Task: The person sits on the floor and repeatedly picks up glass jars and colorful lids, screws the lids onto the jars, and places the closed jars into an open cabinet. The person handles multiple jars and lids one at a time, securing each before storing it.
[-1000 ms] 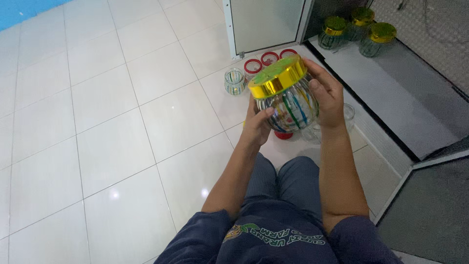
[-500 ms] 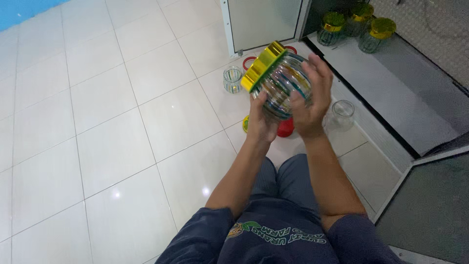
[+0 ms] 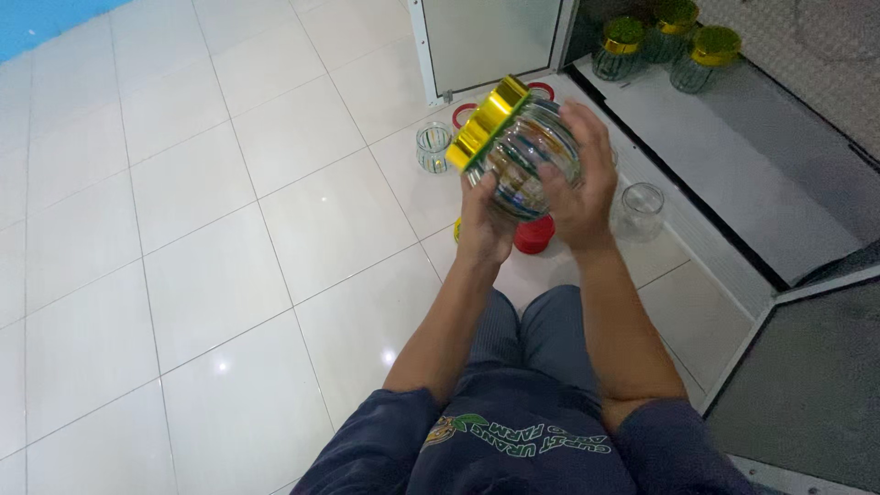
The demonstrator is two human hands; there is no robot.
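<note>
— White glossy floor tiles point(image 3: 183, 229) fill the frame, with an open metal-framed cabinet point(image 3: 733, 156) along the right edge. What are you holding?

— A round, ribbed clear glass jar with coloured stripes point(image 3: 527, 165), capped by a shiny gold lid point(image 3: 484, 124). It is up off the floor in front of me, tilted on its side so the lid faces up and to the left.

— How is your grip?

— My left hand point(image 3: 484, 229) cups the jar's base from below, fingers curled against the glass. My right hand point(image 3: 577, 188) wraps over the right side, fingers spread across the ribs. Both hands are closed on the jar; neither is on the lid.

— What lies around it?

— Under the jar, on the floor near the cabinet's edge, sits a red lid point(image 3: 534, 236), with a sliver of another lid at its left, mostly hidden by my wrist. A small empty clear glass jar point(image 3: 642, 209) stands just beside the cabinet's threshold. A small striped glass jar without a lid point(image 3: 434, 147) stands farther out on the tiles, and red-rimmed jars point(image 3: 465, 115) show behind the gold lid. On the cabinet shelf, at its far end, stand three gold-lidded jars point(image 3: 621, 46).
</note>
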